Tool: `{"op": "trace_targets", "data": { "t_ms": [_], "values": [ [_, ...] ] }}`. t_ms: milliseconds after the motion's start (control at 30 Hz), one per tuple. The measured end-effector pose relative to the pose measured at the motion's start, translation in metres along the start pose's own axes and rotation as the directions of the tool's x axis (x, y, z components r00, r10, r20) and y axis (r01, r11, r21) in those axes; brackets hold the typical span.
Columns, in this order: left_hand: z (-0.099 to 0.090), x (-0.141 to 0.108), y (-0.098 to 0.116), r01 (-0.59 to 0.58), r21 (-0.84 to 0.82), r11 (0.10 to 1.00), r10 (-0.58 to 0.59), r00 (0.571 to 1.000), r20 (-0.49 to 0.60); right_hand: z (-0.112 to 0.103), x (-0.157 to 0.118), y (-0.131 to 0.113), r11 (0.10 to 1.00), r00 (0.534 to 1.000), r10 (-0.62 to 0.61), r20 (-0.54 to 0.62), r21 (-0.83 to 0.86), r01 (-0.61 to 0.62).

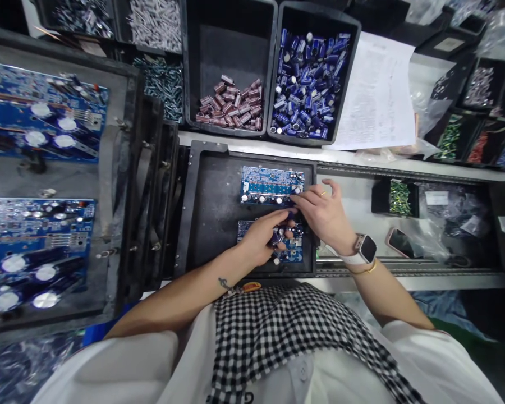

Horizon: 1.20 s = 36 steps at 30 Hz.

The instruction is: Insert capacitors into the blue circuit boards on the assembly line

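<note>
circuit boards (269, 180) lie in a tray (216, 207), bins (231, 50) behind it, stacked trays (126, 151) left.

That black tray (214, 191) looks like matt, kinda scuffed plastic, but the upper circuit board (272, 186) is super glossy. Loose blue capacitors (305, 84) have shiny sleeves, the printed sheet (376, 92) is matt paper, checked collar (286, 320) is woven cloth.

a phone (400, 243) lies near a small box (380, 197) of green parts (399, 198), a printed sheet (374, 92) farther back.
</note>
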<state>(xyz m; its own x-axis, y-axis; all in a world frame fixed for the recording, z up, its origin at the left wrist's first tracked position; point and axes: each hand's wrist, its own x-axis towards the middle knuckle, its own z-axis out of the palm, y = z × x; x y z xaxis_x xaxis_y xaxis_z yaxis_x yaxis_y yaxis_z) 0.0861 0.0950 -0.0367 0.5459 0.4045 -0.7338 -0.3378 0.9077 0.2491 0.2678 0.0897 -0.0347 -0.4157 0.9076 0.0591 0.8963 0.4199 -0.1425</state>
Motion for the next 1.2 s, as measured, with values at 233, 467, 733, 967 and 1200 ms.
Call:
{"op": "trace_targets", "data": {
  "t_ms": [233, 467, 733, 967, 1200],
  "values": [
    [0.005, -0.002, 0.0, 0.071, -0.008, 0.997, -0.069, 0.987, 0.146, -0.019, -0.013, -0.013, 0.966, 0.978, 0.204, -0.055, 0.174, -0.191],
    [0.005, 0.0, 0.003, 0.136, -0.013, 0.991, -0.135, 0.987, 0.084, 0.01, 0.004, 0.017, 0.964, 0.963, 0.267, -0.039, 0.037, -0.265],
    [0.005, -0.003, 0.004, 0.124, -0.04, 0.991, -0.121, 0.991, 0.064, 0.008, 0.01, 0.015, 0.969, 0.969, 0.244, -0.025, -0.02, -0.245],
    [0.006, -0.003, 0.005, 0.026, -0.054, 0.998, -0.025, 1.0, 0.013, 0.009, 0.009, 0.012, 0.972, 0.972, 0.232, -0.039, -0.037, -0.233],
    [0.005, -0.003, 0.006, -0.024, -0.09, 0.996, 0.022, 0.999, -0.025, 0.015, 0.006, 0.015, 0.973, 0.97, 0.23, -0.082, 0.01, -0.23]
  ]
}}
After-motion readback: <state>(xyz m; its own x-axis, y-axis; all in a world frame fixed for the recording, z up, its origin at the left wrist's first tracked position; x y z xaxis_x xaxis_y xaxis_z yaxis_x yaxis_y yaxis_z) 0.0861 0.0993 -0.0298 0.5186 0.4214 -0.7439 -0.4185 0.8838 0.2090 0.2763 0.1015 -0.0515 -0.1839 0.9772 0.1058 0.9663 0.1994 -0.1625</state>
